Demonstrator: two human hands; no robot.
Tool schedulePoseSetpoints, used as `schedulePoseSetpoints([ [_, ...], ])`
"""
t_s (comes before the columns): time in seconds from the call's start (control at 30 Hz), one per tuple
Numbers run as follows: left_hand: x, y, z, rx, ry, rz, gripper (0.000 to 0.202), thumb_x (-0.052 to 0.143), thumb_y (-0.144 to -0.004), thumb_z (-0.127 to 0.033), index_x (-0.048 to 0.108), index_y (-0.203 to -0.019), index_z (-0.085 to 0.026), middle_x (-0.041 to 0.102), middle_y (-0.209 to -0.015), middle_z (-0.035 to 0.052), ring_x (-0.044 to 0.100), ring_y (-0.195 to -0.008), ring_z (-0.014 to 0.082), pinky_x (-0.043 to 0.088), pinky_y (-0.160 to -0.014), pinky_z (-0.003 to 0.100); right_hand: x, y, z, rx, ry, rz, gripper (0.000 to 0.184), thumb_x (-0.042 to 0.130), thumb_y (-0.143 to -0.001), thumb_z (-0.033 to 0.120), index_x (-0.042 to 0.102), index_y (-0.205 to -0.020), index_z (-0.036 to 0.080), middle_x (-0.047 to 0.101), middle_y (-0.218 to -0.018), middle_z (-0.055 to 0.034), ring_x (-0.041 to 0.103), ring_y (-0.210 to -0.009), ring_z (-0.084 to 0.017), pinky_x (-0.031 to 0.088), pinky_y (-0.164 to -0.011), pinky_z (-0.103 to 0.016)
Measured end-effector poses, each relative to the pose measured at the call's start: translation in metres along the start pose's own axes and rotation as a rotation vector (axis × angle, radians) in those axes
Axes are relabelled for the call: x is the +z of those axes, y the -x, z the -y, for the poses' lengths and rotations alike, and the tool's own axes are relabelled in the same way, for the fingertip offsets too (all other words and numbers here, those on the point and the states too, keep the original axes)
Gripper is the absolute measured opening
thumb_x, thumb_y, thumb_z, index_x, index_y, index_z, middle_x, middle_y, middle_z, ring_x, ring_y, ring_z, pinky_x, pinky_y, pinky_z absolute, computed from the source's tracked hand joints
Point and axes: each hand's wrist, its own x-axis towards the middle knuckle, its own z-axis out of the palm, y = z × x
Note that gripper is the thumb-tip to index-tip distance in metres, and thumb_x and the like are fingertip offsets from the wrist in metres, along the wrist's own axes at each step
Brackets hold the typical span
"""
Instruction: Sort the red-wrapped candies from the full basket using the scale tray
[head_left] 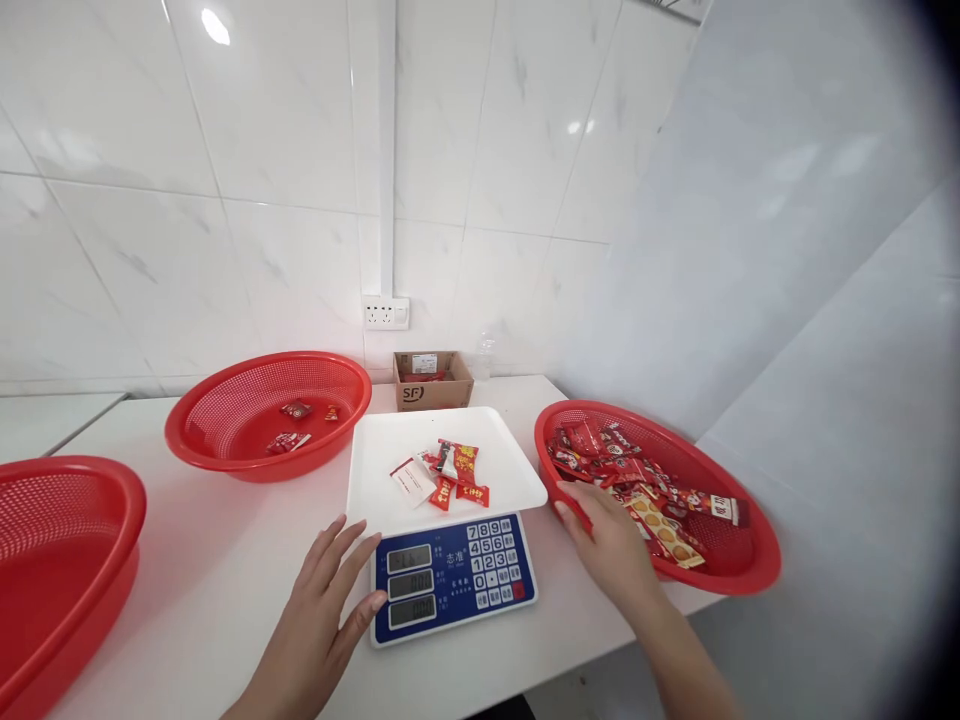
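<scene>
My left hand [322, 610] is open with its fingers spread, beside the left edge of the blue display panel of a digital scale [454, 580]. Thumb and fingertips come close to the panel's edge; I cannot tell if they touch it. My right hand [611, 540] is closed over the near left rim of a red plastic basket [750, 570], thumb outside and fingers over the edge. Inside that basket lie many red snack packets [615, 460] and a yellow-patterned packet [666, 532]. On the scale's white tray [382, 440] rest several small red packets [457, 462] and a whitish one [412, 481].
Behind the scale stands a small cardboard box [433, 393] with red packets in it, next to a clear plastic bottle [485, 355]. A red basket [266, 465] at back left holds a few packets. Another red basket [112, 490] is at left. A tiled wall bounds the table.
</scene>
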Motion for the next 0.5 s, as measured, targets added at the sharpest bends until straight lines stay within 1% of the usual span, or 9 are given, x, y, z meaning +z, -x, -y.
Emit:
schedulePoseSetpoints([
  [0.03,-0.001,-0.002,0.0,0.009,-0.003,0.013,0.043,0.048,-0.088,-0.038,0.047,-0.13,-0.03,0.052,-0.135,0.0052,0.038,-0.132,0.0293,0.048,-0.095,0.05,0.005,0.0,0.013,-0.048,-0.03,-0.011,0.034,0.042,-0.09,0.036,0.066,-0.105,0.017,0.068,-0.107,-0.0119,0.06,-0.103,-0.026,0.047,-0.089,-0.044],
  [0.1,-0.004,-0.008,0.001,0.026,-0.013,0.043,0.043,0.048,-0.088,-0.038,0.047,-0.13,-0.03,0.052,-0.136,0.0048,0.036,-0.133,0.0297,0.046,-0.096,0.051,0.015,-0.003,0.041,-0.127,-0.069,0.03,0.031,0.044,-0.09,0.035,0.065,-0.106,0.018,0.069,-0.106,-0.0117,0.06,-0.102,-0.027,0.046,-0.09,-0.046],
  [0.2,-0.01,-0.013,0.003,0.042,-0.023,0.057,0.044,0.048,-0.088,-0.039,0.046,-0.131,-0.032,0.05,-0.137,0.004,0.034,-0.134,0.0292,0.044,-0.099,0.051,0.025,-0.011,0.079,-0.185,-0.137,0.168,0.028,0.048,-0.089,0.031,0.063,-0.11,0.02,0.067,-0.11,-0.01,0.059,-0.107,-0.028,0.038,-0.098,-0.055],
  [0.27,-0.013,-0.011,0.008,0.022,-0.033,0.035,0.045,0.048,-0.087,-0.041,0.045,-0.131,-0.033,0.049,-0.137,0.0036,0.034,-0.134,0.0293,0.044,-0.099,0.052,0.027,-0.016,0.094,-0.21,-0.236,0.226,0.025,0.05,-0.088,0.028,0.062,-0.109,0.02,0.068,-0.109,-0.0085,0.06,-0.104,-0.026,0.037,-0.1,-0.055],
  [0.3,-0.014,-0.009,0.011,0.001,-0.041,0.022,0.046,0.049,-0.086,-0.043,0.045,-0.131,-0.034,0.049,-0.137,0.0034,0.034,-0.134,0.0297,0.044,-0.098,0.053,0.026,-0.018,0.097,-0.224,-0.297,0.222,0.024,0.051,-0.088,0.026,0.062,-0.109,0.02,0.068,-0.108,-0.0078,0.061,-0.102,-0.024,0.037,-0.1,-0.054],
  [0.33,-0.014,-0.005,0.015,-0.024,-0.05,0.011,0.046,0.048,-0.086,-0.045,0.044,-0.131,-0.035,0.049,-0.137,0.0034,0.035,-0.133,0.0301,0.044,-0.098,0.054,0.025,-0.019,0.097,-0.236,-0.361,0.191,0.023,0.051,-0.088,0.025,0.062,-0.108,0.021,0.068,-0.107,-0.0072,0.061,-0.101,-0.022,0.039,-0.1,-0.051],
  [0.4,-0.013,0.001,0.023,-0.086,-0.057,-0.006,0.046,0.046,-0.086,-0.046,0.043,-0.131,-0.036,0.05,-0.136,0.0038,0.037,-0.132,0.0302,0.043,-0.098,0.055,0.021,-0.015,0.089,-0.233,-0.477,0.054,0.021,0.05,-0.088,0.021,0.061,-0.107,0.021,0.069,-0.104,-0.0067,0.062,-0.098,-0.019,0.045,-0.096,-0.043],
  [0.47,-0.011,0.005,0.029,-0.157,-0.051,-0.034,0.043,0.044,-0.087,-0.044,0.045,-0.129,-0.035,0.052,-0.133,0.0044,0.042,-0.129,0.0294,0.043,-0.099,0.053,0.017,-0.005,0.07,-0.18,-0.557,-0.134,0.02,0.049,-0.087,0.016,0.06,-0.104,0.022,0.069,-0.098,-0.0063,0.063,-0.094,-0.017,0.051,-0.085,-0.034],
  [0.5,-0.01,0.005,0.03,-0.194,-0.051,-0.057,0.041,0.043,-0.088,-0.043,0.047,-0.128,-0.034,0.054,-0.131,0.0049,0.045,-0.127,0.029,0.043,-0.1,0.051,0.016,0.003,0.058,-0.142,-0.579,-0.22,0.021,0.049,-0.087,0.013,0.059,-0.102,0.022,0.068,-0.094,-0.0057,0.063,-0.09,-0.016,0.053,-0.079,-0.031],
])
